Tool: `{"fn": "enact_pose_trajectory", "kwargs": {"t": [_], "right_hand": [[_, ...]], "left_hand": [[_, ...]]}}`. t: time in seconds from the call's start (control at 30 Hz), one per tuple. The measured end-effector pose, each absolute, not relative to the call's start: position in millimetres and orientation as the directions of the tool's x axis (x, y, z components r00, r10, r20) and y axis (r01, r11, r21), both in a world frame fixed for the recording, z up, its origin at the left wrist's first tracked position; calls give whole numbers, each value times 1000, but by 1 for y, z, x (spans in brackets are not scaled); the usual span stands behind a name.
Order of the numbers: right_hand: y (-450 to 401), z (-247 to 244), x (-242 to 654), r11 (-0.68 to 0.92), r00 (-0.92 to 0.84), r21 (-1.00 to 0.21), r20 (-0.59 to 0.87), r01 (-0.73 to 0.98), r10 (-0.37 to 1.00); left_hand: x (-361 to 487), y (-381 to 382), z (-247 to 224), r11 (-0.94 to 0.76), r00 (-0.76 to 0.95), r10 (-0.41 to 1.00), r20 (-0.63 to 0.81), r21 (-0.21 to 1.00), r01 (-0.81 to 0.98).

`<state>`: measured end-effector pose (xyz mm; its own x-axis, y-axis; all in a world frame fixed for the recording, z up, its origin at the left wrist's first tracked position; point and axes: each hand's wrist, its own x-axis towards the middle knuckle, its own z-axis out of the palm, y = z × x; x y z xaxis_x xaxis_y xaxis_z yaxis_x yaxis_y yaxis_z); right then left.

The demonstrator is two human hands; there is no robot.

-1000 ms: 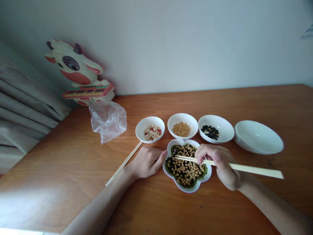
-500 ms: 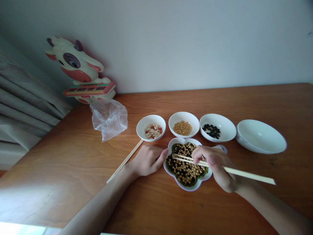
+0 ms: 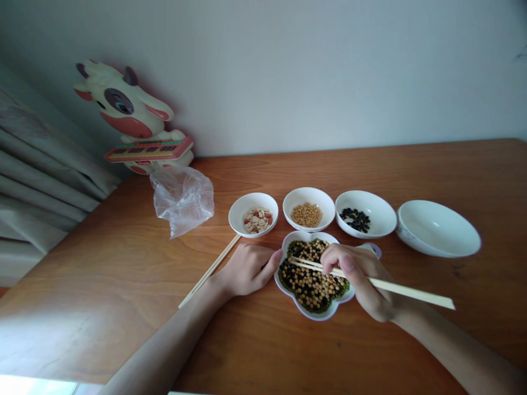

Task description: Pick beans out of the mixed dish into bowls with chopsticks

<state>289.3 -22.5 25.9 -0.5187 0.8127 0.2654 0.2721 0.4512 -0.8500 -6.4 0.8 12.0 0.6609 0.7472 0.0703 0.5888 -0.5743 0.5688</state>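
In front of me sits a flower-shaped dish (image 3: 315, 315) filled with mixed yellow soybeans, black beans and small green beans. My left hand (image 3: 251, 269) is closed at its left side, thumb pressed on the rim. My right hand (image 3: 358, 277) grips a pair of chopsticks (image 3: 411, 292) over the right part of the dish. Their tips are close together among the beans on the upper left; whether a bean is between them I cannot tell. Behind stand a bowl with soybeans (image 3: 308, 225) and a bowl with black beans (image 3: 381, 216).
A bowl of pale flat pieces with some reddish ones (image 3: 236, 219) stands at the left of the row, a larger white bowl (image 3: 440, 227) at the right. Another pair of chopsticks (image 3: 209, 271) lies by my left forearm. Further back are a crumpled plastic bag (image 3: 183, 200) and a cow-shaped toy keyboard (image 3: 135, 126).
The right hand and its chopsticks have shifted slightly to the left, the tips staying among the beans. The left hand keeps its place at the rim.
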Motion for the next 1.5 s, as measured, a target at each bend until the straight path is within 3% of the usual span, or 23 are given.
{"fn": "enact_pose_trajectory", "kwargs": {"t": [0.53,0.63,0.73,0.87,1.1,1.3,1.5], "right_hand": [[-21,21,291,512,-430,-850,420,122,799],[-19,21,296,576,-326,-815,529,60,783],[-15,20,302,638,-97,-768,631,61,769],[-2,21,308,554,55,-814,570,172,820],[0,28,312,485,-12,-850,494,205,870],[-4,38,324,481,-270,-851,423,210,865],[1,44,343,477,-442,-813,312,333,841]], "left_hand": [[-7,1,12,-592,666,741,88,554,586],[-6,2,12,-587,661,746,82,550,594],[-6,2,11,-585,658,749,81,547,599],[-6,1,11,-583,654,751,86,551,597],[-6,0,11,-592,659,747,92,543,595],[-7,1,11,-602,662,743,99,531,597],[-6,1,12,-596,664,742,89,541,594]]}}
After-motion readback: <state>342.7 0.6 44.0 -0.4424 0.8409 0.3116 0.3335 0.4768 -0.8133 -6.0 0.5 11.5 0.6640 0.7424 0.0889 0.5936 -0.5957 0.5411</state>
